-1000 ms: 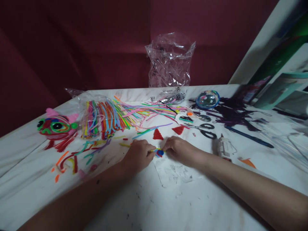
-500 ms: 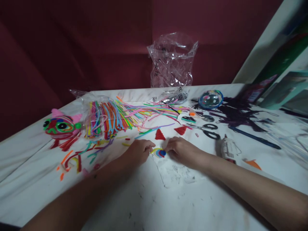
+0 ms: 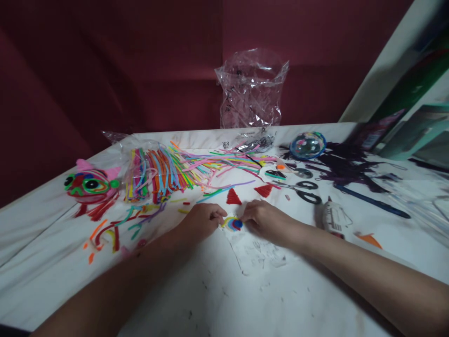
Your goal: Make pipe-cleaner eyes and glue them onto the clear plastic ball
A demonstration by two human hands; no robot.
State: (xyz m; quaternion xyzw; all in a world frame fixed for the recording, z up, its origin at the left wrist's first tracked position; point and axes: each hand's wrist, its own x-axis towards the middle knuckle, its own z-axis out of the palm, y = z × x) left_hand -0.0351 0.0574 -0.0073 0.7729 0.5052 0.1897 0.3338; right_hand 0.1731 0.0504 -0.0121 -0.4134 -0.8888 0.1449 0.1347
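A small coiled disc of coloured pipe cleaner [image 3: 233,223], blue at its middle with red, pink and yellow rings, lies on the white table [image 3: 224,290]. My left hand [image 3: 201,221] is curled, its fingertips pinching the disc's left edge. My right hand [image 3: 262,216] is also curled, fingertips pressed to the disc's right edge. Just beyond the hands lie two red pipe-cleaner triangles [image 3: 232,196], [image 3: 264,189]. A scrap of paper with pencil marks [image 3: 257,250] lies under the disc.
A bundle of coloured pipe cleaners [image 3: 164,171] spills from a bag at the left. A pipe-cleaner animal face [image 3: 89,184] sits far left. Scissors [image 3: 303,189], a glue gun [image 3: 331,215], a blue pen [image 3: 372,202], a clear dome [image 3: 307,145] and an upright empty plastic bag [image 3: 250,91] stand right and behind.
Both hands stay on the disc with only slight finger shifts. The view has drifted a little, so everything sits slightly further right than one second ago.
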